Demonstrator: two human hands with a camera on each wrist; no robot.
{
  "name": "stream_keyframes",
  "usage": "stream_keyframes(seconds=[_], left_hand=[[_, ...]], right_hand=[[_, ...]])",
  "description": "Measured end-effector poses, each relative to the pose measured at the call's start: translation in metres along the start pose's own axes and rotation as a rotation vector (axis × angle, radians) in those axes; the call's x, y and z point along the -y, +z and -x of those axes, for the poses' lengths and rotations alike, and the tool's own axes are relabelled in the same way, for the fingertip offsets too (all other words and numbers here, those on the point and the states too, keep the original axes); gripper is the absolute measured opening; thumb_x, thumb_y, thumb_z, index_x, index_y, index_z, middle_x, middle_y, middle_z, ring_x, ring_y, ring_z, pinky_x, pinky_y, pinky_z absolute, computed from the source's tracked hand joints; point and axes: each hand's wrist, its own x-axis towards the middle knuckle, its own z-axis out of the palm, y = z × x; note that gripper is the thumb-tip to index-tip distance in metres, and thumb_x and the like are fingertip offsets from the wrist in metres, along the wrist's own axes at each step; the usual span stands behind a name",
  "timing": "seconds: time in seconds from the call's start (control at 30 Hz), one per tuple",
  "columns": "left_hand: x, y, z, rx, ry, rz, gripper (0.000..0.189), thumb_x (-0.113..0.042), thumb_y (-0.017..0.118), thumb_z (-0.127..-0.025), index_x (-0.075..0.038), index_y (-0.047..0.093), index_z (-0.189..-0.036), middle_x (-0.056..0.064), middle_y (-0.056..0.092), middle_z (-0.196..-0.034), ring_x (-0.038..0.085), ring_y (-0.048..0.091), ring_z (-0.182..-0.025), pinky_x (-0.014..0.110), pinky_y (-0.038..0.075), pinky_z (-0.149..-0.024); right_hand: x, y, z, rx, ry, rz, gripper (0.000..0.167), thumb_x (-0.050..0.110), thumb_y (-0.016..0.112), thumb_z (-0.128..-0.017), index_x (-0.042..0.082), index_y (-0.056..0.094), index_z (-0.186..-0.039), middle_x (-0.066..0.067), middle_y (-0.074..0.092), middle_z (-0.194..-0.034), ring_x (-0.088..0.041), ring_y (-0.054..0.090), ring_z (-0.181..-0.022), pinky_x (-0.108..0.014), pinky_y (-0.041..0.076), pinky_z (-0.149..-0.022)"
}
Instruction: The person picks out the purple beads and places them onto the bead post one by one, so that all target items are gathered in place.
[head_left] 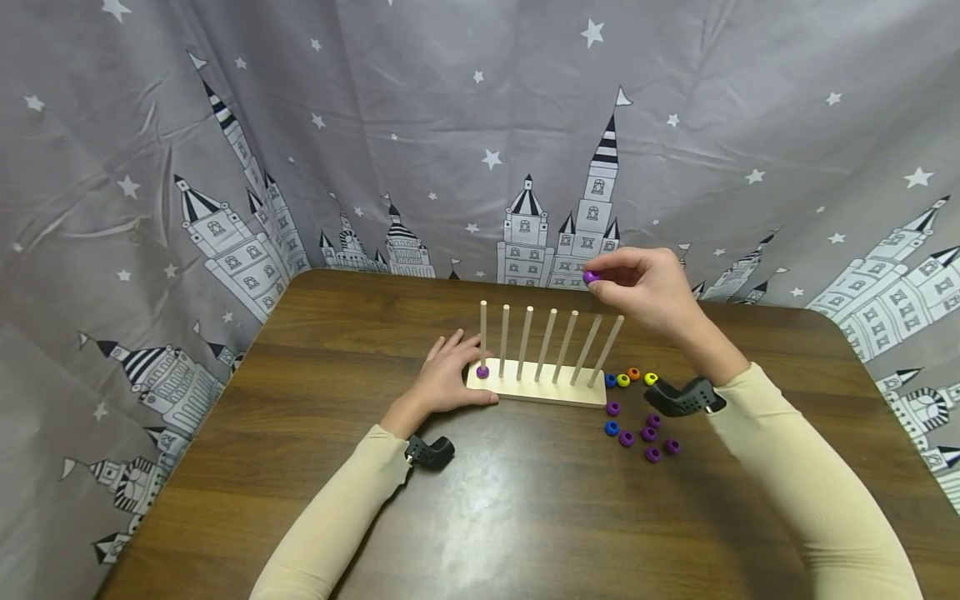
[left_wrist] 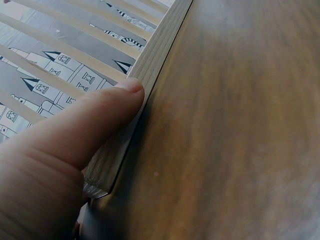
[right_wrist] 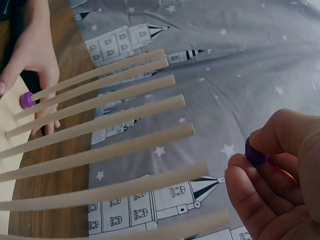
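A light wooden peg board with a row of several upright pegs stands on the table. Around its left end, my left hand grips the base, the thumb along the front edge and the fingers behind. One purple bead sits at the foot of the leftmost peg. Above and beyond the right end of the board, my right hand pinches another purple bead between thumb and fingers, apart from the pegs.
Loose purple beads lie right of the board, with blue beads, yellow beads and an orange bead nearby. A grey curtain printed with castles and stars hangs behind the brown wooden table.
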Motion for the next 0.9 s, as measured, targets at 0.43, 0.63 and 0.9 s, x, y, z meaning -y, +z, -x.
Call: stream_keyframes(seconds=[0.43, 0.63, 0.9], left_hand=[[-0.001, -0.001, 0.000, -0.003, 0.006, -0.007, 0.074, -0.050, 0.084, -0.073, -0.014, 0.065, -0.135, 0.013, 0.042, -0.162, 0.041, 0.022, -0.157, 0.062, 0.007, -0.129], [-0.001, 0.000, 0.000, -0.002, 0.003, -0.002, 0.074, -0.051, 0.085, -0.073, -0.014, 0.066, -0.134, 0.012, 0.041, -0.163, 0.040, 0.021, -0.157, 0.060, 0.006, -0.130], [0.000, 0.000, -0.001, -0.011, 0.012, -0.003, 0.072, -0.050, 0.084, -0.073, -0.014, 0.066, -0.133, 0.012, 0.042, -0.162, 0.041, 0.022, -0.157, 0.060, 0.007, -0.130]], right_hand=[[0.011, 0.018, -0.016, 0.059, -0.027, 0.001, 0.022, -0.001, 0.071, -0.085, -0.003, 0.077, -0.106, -0.024, 0.077, -0.103, 0.008, 0.067, -0.074, -0.011, 0.058, -0.070], [0.015, 0.030, -0.024, 0.095, -0.054, -0.018, 0.023, -0.001, 0.072, -0.085, -0.004, 0.077, -0.107, -0.023, 0.077, -0.103, 0.009, 0.067, -0.075, -0.012, 0.059, -0.071], [0.025, 0.045, -0.030, 0.152, -0.051, -0.027, 0.025, 0.001, 0.075, -0.083, -0.002, 0.077, -0.108, -0.021, 0.077, -0.106, -0.011, 0.073, -0.081, -0.016, 0.061, -0.072]])
